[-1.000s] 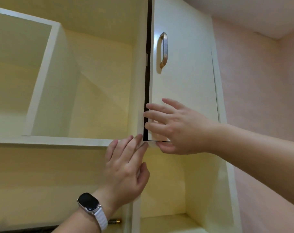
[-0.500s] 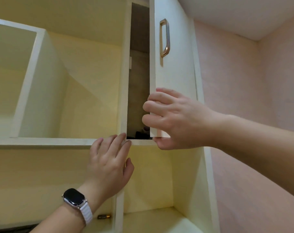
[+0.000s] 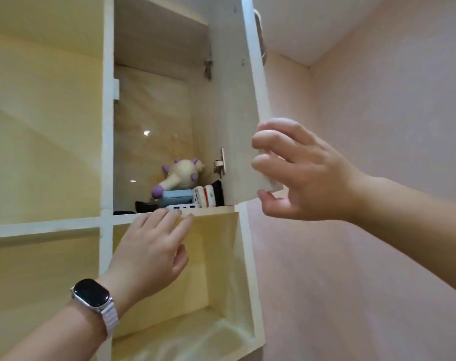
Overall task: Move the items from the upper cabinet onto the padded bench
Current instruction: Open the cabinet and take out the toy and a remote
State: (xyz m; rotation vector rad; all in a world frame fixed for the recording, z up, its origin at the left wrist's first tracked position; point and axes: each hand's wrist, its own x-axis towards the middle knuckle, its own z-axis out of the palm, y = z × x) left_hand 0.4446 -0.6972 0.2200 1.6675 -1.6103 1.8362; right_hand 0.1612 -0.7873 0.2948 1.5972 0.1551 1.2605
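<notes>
Left hand [image 3: 150, 246] open, fingertips at shelf edge just below white power bank [image 3: 183, 207]; nearer. Right hand [image 3: 300, 173] gripping cabinet door [image 3: 234, 126] edge.

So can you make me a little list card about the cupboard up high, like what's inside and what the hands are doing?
door: cabinet door swung open
right hand: right hand gripping the door's lower corner
left hand: left hand open, fingertips at the shelf edge, holding nothing
inside: plush toy with purple bits, blue box, white charger with ports, a few dark items, too hidden to name
wrist: smartwatch on the left arm
taken out so far: nothing visible
</notes>
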